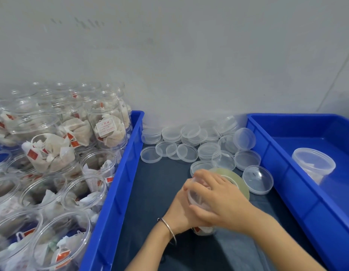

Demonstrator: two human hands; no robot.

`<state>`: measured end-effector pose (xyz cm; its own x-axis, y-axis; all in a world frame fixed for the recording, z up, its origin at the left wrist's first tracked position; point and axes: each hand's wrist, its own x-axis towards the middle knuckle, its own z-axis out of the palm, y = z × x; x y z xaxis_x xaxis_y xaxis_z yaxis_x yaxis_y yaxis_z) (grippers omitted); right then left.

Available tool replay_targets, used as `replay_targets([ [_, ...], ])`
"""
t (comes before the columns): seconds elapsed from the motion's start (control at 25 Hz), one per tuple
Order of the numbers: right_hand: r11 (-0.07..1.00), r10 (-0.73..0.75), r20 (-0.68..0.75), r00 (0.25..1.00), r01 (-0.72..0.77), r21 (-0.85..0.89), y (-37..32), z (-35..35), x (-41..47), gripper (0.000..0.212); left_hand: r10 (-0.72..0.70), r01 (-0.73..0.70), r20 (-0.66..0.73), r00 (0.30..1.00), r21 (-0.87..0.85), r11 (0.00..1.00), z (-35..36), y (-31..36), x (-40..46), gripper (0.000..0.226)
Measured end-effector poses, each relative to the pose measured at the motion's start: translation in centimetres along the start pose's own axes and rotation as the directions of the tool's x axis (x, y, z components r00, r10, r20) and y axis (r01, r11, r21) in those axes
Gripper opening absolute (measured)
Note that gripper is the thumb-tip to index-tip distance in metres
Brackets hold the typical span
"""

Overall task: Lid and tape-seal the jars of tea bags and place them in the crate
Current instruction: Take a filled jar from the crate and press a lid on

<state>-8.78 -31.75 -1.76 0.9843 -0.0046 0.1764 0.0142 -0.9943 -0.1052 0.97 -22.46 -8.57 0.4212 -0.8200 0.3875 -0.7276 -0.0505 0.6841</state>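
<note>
A clear jar of tea bags (203, 229) stands on the dark table between my hands. My left hand (179, 210) grips its side from the left. My right hand (222, 200) curls over its clear lid (195, 196) from the right. A roll of clear tape (238, 178) lies just behind my right hand. The blue crate (299, 173) at the right holds one lidded jar (314, 163). The blue crate (118, 184) at the left is filled with several open jars of tea bags (52, 153).
Several loose clear lids (189, 141) lie scattered and stacked on the table behind the tape, up to the grey wall. One lid (258, 179) rests against the right crate's wall. A thin bracelet (169, 229) is on my left wrist.
</note>
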Motion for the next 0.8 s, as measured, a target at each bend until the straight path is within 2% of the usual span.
replay_targets([
  [0.08, 0.997, -0.047, 0.011, 0.999, 0.047, 0.061, 0.7, -0.2, -0.2, 0.037, 0.071, -0.069, -0.005, 0.997, 0.13, 0.989, 0.1, 0.1, 0.5, 0.043],
  [0.12, 1.0, 0.016, -0.039, 0.999, -0.015, 0.013, 0.0, 0.3, -0.2, 0.038, 0.083, -0.082, -0.007, 0.997, 0.123, 0.989, 0.4, -0.2, 0.5, 0.045],
  [0.16, 0.992, 0.122, -0.115, 0.986, -0.125, -0.024, -0.8, 1.2, -0.1, 0.04, 0.024, -0.024, 0.003, 1.0, 0.044, 0.999, 0.7, -0.4, 0.1, 0.048],
  [0.24, 0.929, 0.345, -0.164, 0.924, -0.361, -0.081, -2.9, 1.5, 0.6, 0.049, -0.132, 0.124, -0.025, 0.991, -0.212, 0.969, 0.9, -0.4, -0.7, 0.06],
  [0.28, 0.914, 0.38, -0.106, 0.919, -0.39, -0.112, -3.4, 1.1, 0.7, 0.06, -0.184, 0.162, -0.048, 0.982, -0.296, 0.941, 1.0, -0.3, -1.0, 0.061],
  [0.32, 0.934, 0.337, -0.045, 0.94, -0.34, -0.11, -2.8, 1.0, 0.7, 0.069, -0.237, 0.206, -0.043, 0.97, -0.367, 0.907, 0.9, -0.3, -0.9, 0.058],
  [0.36, 0.963, 0.267, 0.059, 0.962, -0.265, -0.038, -1.6, 0.6, 0.5, 0.072, -0.267, 0.226, -0.045, 0.963, -0.407, 0.885, 1.0, -0.6, -0.8, 0.057],
  [0.4, 0.977, 0.197, 0.184, 0.963, -0.208, 0.044, -1.0, -0.4, 0.3, 0.07, -0.269, 0.223, -0.059, 0.961, -0.404, 0.887, 1.0, -0.8, -0.6, 0.057],
  [0.44, 0.985, 0.163, 0.208, 0.964, -0.172, 0.023, -0.7, -0.7, 0.1, 0.068, -0.243, 0.205, -0.076, 0.967, -0.337, 0.919, 1.2, -0.7, -0.4, 0.058],
  [0.48, 0.977, 0.191, 0.127, 0.973, -0.176, -0.12, -0.8, -0.6, -0.1, 0.071, -0.227, 0.198, -0.057, 0.972, -0.318, 0.927, 1.3, -0.7, -0.3, 0.058],
  [0.52, 0.93, 0.245, -0.02, 0.969, -0.24, -0.277, -1.3, -0.4, -0.1, 0.078, -0.222, 0.191, -0.043, 0.974, -0.367, 0.911, 1.7, -0.7, -0.3, 0.057],
  [0.56, 0.869, 0.314, -0.096, 0.944, -0.327, -0.372, -2.0, -0.7, 0.3, 0.086, -0.226, 0.193, -0.022, 0.974, -0.443, 0.875, 1.6, -0.3, -0.3, 0.056],
  [0.6, 0.844, 0.349, -0.125, 0.929, -0.369, -0.39, -2.3, -0.6, 0.5, 0.089, -0.217, 0.186, -0.009, 0.976, -0.476, 0.86, 1.6, -0.3, -0.3, 0.055],
  [0.64, 0.879, 0.318, -0.065, 0.946, -0.32, -0.354, -2.2, -0.5, 0.5, 0.086, -0.22, 0.188, -0.011, 0.975, -0.474, 0.86, 1.4, 0.0, -0.3, 0.055],
  [0.72, 0.992, 0.11, 0.228, 0.967, -0.092, -0.087, -0.7, -1.0, 0.2, 0.063, -0.141, 0.133, 0.012, 0.99, -0.403, 0.906, 0.9, -0.1, -0.3, 0.05],
  [0.76, 0.997, -0.021, 0.253, 0.967, 0.039, -0.066, 0.0, -1.3, 0.2, 0.051, -0.065, 0.063, -0.006, 0.998, -0.199, 0.978, 0.6, 0.3, -0.3, 0.047],
  [0.8, 0.987, -0.088, 0.17, 0.981, 0.109, -0.118, 0.1, -1.2, 0.0, 0.042, 0.027, -0.019, -0.065, 0.998, 0.121, 0.992, 0.5, 0.4, -0.1, 0.044],
])
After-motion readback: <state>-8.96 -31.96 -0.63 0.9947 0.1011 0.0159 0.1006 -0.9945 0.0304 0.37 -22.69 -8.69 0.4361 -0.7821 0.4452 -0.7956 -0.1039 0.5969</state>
